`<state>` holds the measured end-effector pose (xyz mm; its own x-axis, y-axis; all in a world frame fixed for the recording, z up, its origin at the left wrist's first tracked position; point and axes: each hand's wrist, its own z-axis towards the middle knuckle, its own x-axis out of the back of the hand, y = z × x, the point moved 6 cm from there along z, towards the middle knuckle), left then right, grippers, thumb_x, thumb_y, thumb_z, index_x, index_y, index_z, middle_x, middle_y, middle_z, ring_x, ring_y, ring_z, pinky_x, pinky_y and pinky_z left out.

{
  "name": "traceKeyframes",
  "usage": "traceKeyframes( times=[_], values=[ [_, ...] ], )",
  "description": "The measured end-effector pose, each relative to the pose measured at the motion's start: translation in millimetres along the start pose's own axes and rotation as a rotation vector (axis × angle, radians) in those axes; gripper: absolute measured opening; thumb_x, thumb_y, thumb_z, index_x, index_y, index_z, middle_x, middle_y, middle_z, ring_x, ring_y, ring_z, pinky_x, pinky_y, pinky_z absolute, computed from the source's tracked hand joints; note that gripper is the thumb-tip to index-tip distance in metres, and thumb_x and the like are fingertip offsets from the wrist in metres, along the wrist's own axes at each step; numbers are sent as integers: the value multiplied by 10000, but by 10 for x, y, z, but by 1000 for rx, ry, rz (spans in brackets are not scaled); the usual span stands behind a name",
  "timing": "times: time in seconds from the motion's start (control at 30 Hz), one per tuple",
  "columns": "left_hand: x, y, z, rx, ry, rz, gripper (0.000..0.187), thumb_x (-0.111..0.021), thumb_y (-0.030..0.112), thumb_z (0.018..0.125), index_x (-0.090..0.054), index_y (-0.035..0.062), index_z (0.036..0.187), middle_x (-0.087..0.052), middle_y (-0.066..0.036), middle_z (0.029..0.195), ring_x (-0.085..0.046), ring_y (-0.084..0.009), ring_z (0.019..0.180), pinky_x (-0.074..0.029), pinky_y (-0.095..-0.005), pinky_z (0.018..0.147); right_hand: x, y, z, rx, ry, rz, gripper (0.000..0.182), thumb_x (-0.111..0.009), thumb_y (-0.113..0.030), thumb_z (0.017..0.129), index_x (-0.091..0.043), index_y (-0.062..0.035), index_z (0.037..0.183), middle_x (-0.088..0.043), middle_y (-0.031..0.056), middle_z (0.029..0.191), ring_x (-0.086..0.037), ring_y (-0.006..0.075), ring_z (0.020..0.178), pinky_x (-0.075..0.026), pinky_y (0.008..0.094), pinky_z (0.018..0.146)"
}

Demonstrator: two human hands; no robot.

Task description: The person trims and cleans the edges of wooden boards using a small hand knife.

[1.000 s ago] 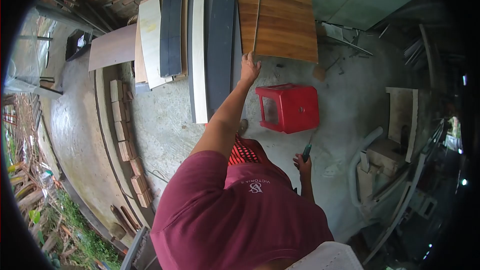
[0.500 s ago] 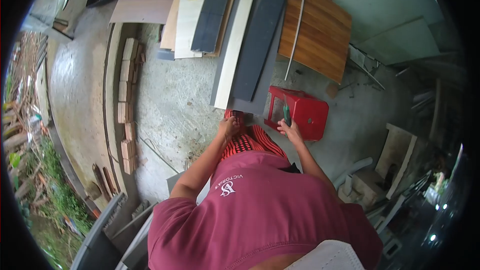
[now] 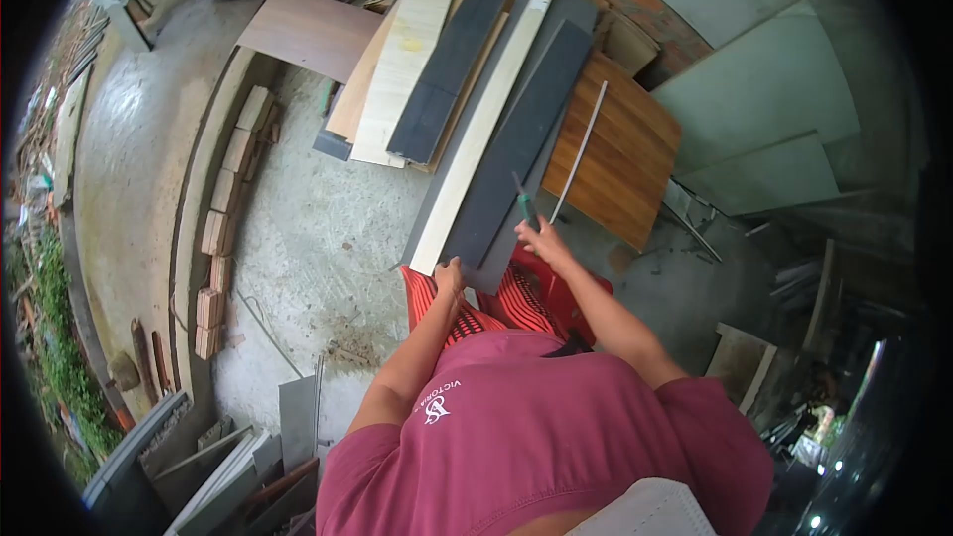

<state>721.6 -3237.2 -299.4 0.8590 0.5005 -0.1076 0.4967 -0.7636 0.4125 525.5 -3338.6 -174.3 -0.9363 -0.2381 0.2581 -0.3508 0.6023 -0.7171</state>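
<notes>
My left hand (image 3: 451, 279) is closed at the near end of a dark grey board (image 3: 496, 194), its thumb on top of the edge. In my right hand (image 3: 542, 241) is a green-handled tool (image 3: 524, 201) with a thin pointed tip, held above the board's right side; its exact kind is too small to tell. A long cream strip (image 3: 473, 154) lies lengthwise beside the dark board. Under both, a wider grey panel (image 3: 425, 215) shows along the left, its near end over my legs in red and black striped trousers (image 3: 521, 303).
Left of these lie a shorter dark plank (image 3: 447, 79) and a pale plank (image 3: 397, 89). A brown wooden panel (image 3: 620, 154) with a thin rod (image 3: 584, 144) stands right. A red plastic stool (image 3: 571, 310) is partly hidden beside my legs. Bricks (image 3: 226, 189) line the left ledge.
My right hand has moved up and left with the green-handled tool, from above the stool to over the dark board. My left hand has come onto the board's near end. The view has shifted.
</notes>
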Motion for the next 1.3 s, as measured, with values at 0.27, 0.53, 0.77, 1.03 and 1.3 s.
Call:
traceKeyframes(
  times=[0.27, 0.53, 0.77, 1.03, 1.3],
  values=[
    [-177, 130, 53, -141, 250, 21, 306, -518, 228, 803, -440, -27, 953, -440, -51, 668, -408, -119, 461, -340, -253, 383, 973, -431, 1780, 148, 354, -61, 406, -574, -368, 770, -526, -5, 944, -542, 162, 929, -528, 288, 857, -417, 359, 775],
    [-230, -208, 459, -244, 608, -59, 446, -524, 280, 797, -406, -75, 1040, -493, -127, 814, -503, -197, 603, -417, -325, 440, 1168, -487, 2446, 238, 531, -240, 373, -557, -314, 788, -524, 26, 937, -434, 195, 1071, -359, 322, 1080, -324, 384, 906],
    [-1248, -74, -13, -38, 342, -324, 548, -534, 288, 815, -321, -101, 1136, -497, -191, 990, -564, -252, 792, -485, -333, 575, 1174, -505, 2420, 235, 618, -260, 368, -573, -313, 766, -526, 38, 867, -482, 202, 1003, -421, 333, 1012, -356, 412, 870],
    [-1521, 42, 150, -48, 319, -275, 489, -498, 349, 827, -371, -26, 1112, -483, -138, 917, -507, -203, 656, -467, -346, 552, 1324, -314, 2410, 142, 484, -16, 332, -568, -286, 769, -545, 21, 893, -523, 206, 965, -495, 330, 939, -399, 407, 808],
    [-1476, 371, 5, -288, 732, 60, 534, -513, 349, 809, -434, -67, 1134, -461, -258, 1034, -472, -329, 974, -397, -382, 826, 1155, -221, 1982, -33, 327, 185, 339, -568, -278, 795, -512, -1, 983, -564, 131, 921, -540, 206, 873, -422, 335, 746]
  ],
)
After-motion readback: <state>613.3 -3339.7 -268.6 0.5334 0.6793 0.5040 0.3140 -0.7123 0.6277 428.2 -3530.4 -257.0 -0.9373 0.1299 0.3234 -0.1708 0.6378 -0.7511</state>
